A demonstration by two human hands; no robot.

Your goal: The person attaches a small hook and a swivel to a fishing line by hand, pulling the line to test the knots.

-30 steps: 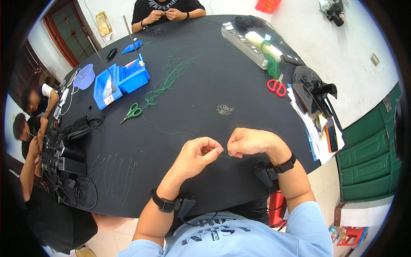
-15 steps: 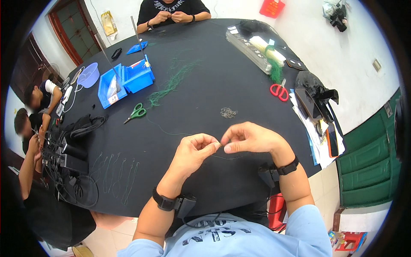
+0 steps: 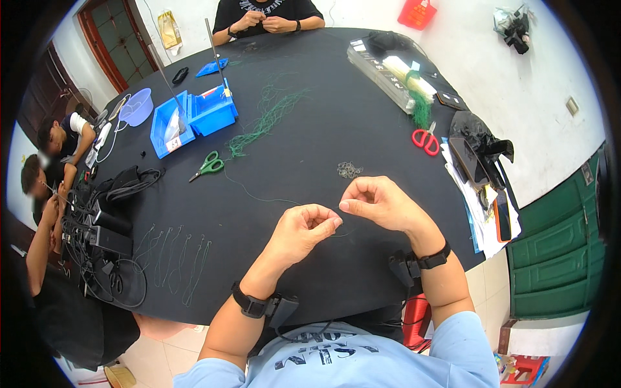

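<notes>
My left hand (image 3: 301, 227) pinches a thin green thread (image 3: 262, 200) between thumb and forefinger. From that hand the thread runs left toward the green-handled scissors (image 3: 211, 164), and a short length shows past the fingertips. Just right of it, my right hand (image 3: 380, 204) is closed in a pinch, its fingertips a small gap from the left ones. Whatever the right fingers hold is too small to make out. Beyond them lies a little heap of small grey metal pieces (image 3: 349, 170). Several cut thread lengths (image 3: 171, 258) lie side by side at the left.
Loose green thread (image 3: 265, 126) spreads beyond the scissors, near blue bins (image 3: 212, 116) with upright rods. Red-handled scissors (image 3: 425, 141), papers (image 3: 475, 207) and phones lie at right. Black cables and boxes (image 3: 110, 240) crowd the left edge. Other people sit across and at left.
My hands, with fingertips meeting before, have come slightly apart. The right hand has shifted a little up and right, its fingers curling more. The left still pinches the thread.
</notes>
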